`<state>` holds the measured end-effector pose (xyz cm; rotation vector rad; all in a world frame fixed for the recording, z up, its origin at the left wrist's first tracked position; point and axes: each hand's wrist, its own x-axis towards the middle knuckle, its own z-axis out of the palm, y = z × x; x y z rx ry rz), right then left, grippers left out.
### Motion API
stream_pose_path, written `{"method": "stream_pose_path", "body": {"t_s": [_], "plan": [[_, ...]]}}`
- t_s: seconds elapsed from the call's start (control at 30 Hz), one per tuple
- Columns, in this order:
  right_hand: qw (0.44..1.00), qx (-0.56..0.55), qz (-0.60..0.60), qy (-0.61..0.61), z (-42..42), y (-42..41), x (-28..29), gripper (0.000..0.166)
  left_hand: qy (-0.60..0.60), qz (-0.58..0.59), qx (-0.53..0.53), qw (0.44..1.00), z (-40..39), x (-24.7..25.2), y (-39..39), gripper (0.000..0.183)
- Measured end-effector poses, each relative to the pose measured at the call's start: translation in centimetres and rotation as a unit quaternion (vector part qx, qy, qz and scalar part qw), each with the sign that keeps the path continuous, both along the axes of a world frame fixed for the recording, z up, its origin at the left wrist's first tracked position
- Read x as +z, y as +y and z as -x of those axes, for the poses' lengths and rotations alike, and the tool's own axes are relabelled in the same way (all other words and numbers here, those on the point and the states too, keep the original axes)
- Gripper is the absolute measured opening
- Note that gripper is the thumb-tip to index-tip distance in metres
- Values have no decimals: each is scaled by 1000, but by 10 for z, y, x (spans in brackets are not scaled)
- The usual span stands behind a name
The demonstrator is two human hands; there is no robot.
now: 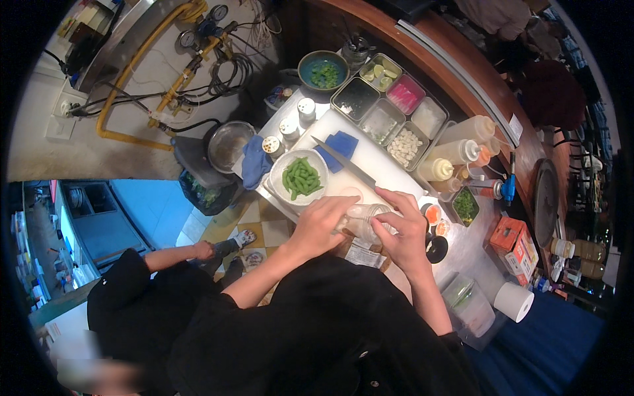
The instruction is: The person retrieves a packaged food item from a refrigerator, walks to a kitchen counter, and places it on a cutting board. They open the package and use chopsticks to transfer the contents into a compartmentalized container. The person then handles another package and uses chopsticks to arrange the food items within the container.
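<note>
A clear jar [365, 221] lies tilted on its side between my two hands, its threaded mouth towards the right. My left hand [319, 223] grips its base end. Thumb and fingers of my right hand [405, 228] close around the mouth end. Just beyond the jar, a white bowl of green edamame pods [301, 179] stands at the edge of a white cutting board [391, 171]. A long knife [346, 163] rests across a folded blue cloth [339, 148], its handle end near my right fingertips. Beneath the jar is a labelled package [365, 255], partly hidden.
Shakers [289, 128] stand on the left. Behind the board are metal ingredient pans [356, 99]; squeeze bottles [455, 151], a blow torch [506, 188] and a black lid [437, 249] are on the right. A co-worker's forearm [173, 256] is close at my left.
</note>
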<state>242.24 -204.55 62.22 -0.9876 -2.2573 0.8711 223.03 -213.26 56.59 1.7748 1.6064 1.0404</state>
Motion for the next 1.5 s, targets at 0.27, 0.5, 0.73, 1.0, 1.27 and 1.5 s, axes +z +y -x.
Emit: {"method": "stream_pose_path", "body": {"t_s": [0.27, 0.5, 0.73, 1.0, 1.27, 1.5], "plan": [[998, -48, 34, 10, -2, 4, -1, 8, 10, 8, 14, 1000, 0, -4, 2, 76], [989, -110, 87, 55, 4, 13, -12, 8, 39, 11, 75, 996, 12, -18, -4, 76], [972, -146, 112, 148, 33, 31, -23, 8, 107, 15, 196, 975, 58, -27, -25, 70], [980, -124, 92, 125, 74, 43, -55, 8, 155, 49, 374, 913, 120, -43, -69, 74], [984, -102, 98, 111, 98, 49, -73, 9, 155, 55, 417, 894, 138, -49, -84, 75], [986, -108, 94, 88, 111, 52, -73, 11, 141, 58, 427, 891, 141, -56, -84, 73]]}}
